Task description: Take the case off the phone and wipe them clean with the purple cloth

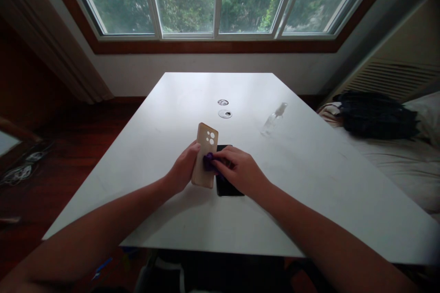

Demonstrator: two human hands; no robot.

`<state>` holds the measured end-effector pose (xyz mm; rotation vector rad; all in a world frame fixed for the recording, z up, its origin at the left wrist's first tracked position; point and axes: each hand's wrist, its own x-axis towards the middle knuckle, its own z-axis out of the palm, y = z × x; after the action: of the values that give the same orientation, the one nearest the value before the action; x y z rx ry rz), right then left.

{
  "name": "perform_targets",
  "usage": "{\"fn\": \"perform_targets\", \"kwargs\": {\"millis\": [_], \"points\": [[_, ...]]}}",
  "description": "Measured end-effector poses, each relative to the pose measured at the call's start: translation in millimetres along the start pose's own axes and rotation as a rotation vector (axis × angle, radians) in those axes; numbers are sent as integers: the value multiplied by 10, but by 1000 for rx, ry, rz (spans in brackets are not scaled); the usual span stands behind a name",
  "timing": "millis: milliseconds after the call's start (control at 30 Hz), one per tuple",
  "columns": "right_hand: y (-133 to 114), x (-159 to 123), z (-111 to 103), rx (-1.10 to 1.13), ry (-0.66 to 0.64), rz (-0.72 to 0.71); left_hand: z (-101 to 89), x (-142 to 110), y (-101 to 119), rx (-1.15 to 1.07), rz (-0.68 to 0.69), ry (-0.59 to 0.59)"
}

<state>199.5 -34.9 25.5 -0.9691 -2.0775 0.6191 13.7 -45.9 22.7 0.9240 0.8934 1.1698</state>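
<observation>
A beige phone case point(203, 177) with round camera holes stands tilted above the table, its inner side facing me. My left hand point(182, 167) grips the case along its left edge, thumb over the rim. Pinched in the fingers of my right hand point(240, 167) is a small purple cloth point(208, 162), which touches the inside of the case around its middle. Below my right hand lies a black phone point(227, 187) on the table, partly hidden by that hand.
A clear spray bottle point(274, 121) lies on the white table point(154, 137), right of centre. Two round cable-hole pieces point(225, 114) sit farther back. Beyond the table's right edge, a dark bundle point(378, 116) rests on a bed. A window point(187, 0) is ahead.
</observation>
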Motion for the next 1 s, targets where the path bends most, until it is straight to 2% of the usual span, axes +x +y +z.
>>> {"fn": "perform_targets", "kwargs": {"millis": [167,500,700,833,933,1000], "points": [[55,-9,19,-34,57,-21,-21,36,22,25,40,35],[22,-13,-1,21,-57,-72,-71,72,-46,-16,-47,75],[-15,2,-16,22,39,-64,-11,32,16,-15,-75,-71],[-44,6,-59,14,62,-99,-25,11,9,20,-52,-123],[-128,-2,-110,-12,146,-187,-42,19,-3,18,-6,-106],[-260,-27,-138,-18,210,-309,-48,30,-3,53,21,-61]]}}
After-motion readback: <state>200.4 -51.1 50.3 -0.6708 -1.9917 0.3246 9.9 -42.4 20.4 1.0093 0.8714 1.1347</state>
